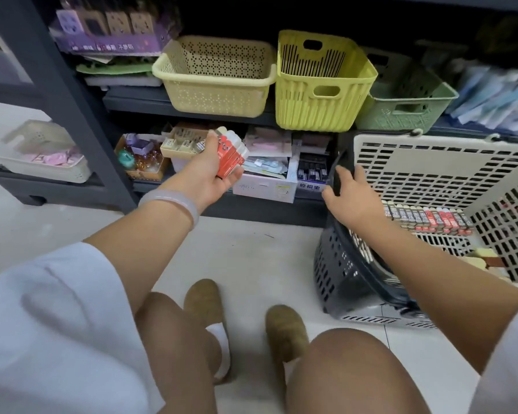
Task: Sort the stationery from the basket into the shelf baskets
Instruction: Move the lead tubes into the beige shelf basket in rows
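Note:
My left hand (206, 171) is shut on a bunch of red-and-white stationery packs (232, 153), held up in front of the lower shelf. My right hand (346, 195) grips the dark rim of the big basket (356, 273), which is tipped on its side on the floor at the right. A row of similar red and brown packs (428, 219) lies inside it on the cream lattice wall. On the upper shelf stand a pale yellow basket (216, 77), a bright yellow-green basket (323, 85) and a green basket (407, 106).
The lower shelf holds cardboard boxes of small goods (266, 174). A white basket with pink items (39, 153) sits on a low stand at the left. My knees and brown slippers (284, 330) are on the tiled floor below.

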